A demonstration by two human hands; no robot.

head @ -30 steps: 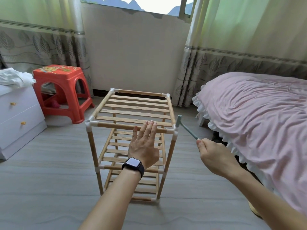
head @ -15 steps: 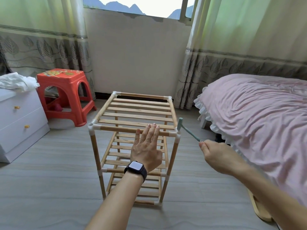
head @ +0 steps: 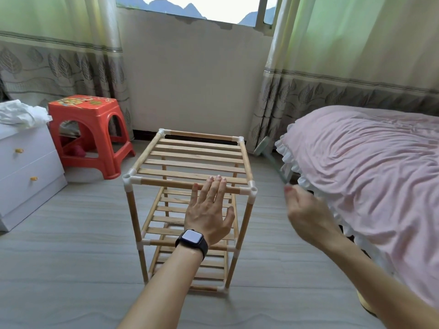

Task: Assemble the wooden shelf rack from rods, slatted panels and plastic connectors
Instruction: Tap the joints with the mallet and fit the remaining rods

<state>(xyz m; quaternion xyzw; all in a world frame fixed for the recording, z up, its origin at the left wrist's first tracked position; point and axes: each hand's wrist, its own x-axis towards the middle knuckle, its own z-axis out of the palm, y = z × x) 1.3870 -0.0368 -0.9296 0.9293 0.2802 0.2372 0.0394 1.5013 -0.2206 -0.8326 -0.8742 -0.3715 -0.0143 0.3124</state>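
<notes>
The rack (head: 190, 163) looks all but finished: it stands upright on the floor (head: 71, 233) with three slatted tiers (head: 187, 217), rods and white connectors (head: 251, 189) joined, so I judge only a last tapping-home of the top corners is left. The left hand (head: 209, 214) lies flat, fingers straight, on the rack's front top rod (head: 171, 182); the right hand (head: 306, 214) grips a blurred hammer (head: 263, 148) raised just right of the rack. The tiers carry nothing, and left of the rack a drawer chest (head: 26, 167) is closed, contents hidden, with white cloth (head: 19, 112) on top.
</notes>
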